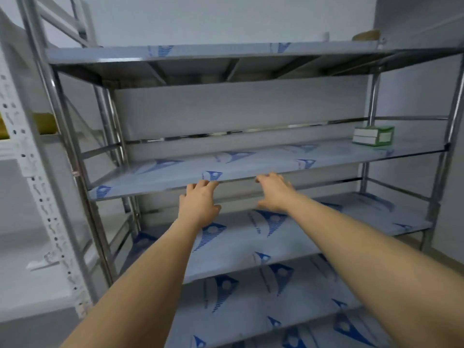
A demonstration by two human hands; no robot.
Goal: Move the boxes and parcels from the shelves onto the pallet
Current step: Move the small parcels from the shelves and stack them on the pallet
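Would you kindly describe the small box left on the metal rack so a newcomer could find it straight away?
Face the steel rack with the blue-printed film on its shelves and find the shelf just above both outstretched hands. Follow it to the far right end, near the back. There sits a small green and white box, the only thing on that shelf.
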